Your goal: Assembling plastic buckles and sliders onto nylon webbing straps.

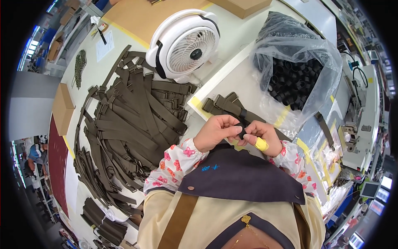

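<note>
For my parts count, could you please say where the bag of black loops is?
In the head view, the bag is upper right, beyond the right hand, right of the white fan.

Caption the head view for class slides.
Left hand and right hand hold a black piece beside piled olive straps.

Holds small black piece (241, 132) between left hand (217, 132) and right hand (265, 137), near olive straps (227, 106) and open plastic bag (290, 46).

From the wearer's head, the fisheye view looks steeply down, fairly near, at the fingers (233, 131), taking in the apron (244, 172) behind them and the table (237, 32) beyond.
</note>
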{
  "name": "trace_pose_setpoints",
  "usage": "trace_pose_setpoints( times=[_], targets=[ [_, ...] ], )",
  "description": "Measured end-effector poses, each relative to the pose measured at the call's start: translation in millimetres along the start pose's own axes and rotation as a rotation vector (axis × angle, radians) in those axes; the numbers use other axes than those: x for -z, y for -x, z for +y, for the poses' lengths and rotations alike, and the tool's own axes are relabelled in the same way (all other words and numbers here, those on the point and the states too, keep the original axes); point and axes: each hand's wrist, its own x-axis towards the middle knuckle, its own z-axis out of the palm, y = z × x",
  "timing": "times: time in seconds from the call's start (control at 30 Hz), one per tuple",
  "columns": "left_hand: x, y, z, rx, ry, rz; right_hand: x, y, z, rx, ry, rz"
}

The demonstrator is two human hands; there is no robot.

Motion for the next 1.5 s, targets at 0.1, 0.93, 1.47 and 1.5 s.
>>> trace_pose_setpoints(
  times=[0.1, 0.93, 1.47, 1.5],
  targets=[
    [-5, 4, -2, -0.034, 0.087, 0.053, -3, -4, 7, 0.021, -0.110, 0.017],
    [83, 64, -16, -0.429, -1.550, 0.480, -18, -19, 34, -0.143, 0.016, 0.040],
    [147, 108, 74, -1.031, -0.637, 1.286, -21, -11, 53, -0.129, -0.136, -0.014],
    [139, 110, 68, -0.952, -0.690, 1.259, -23, -12, 51, -0.127, -0.136, -0.013]
  ],
)
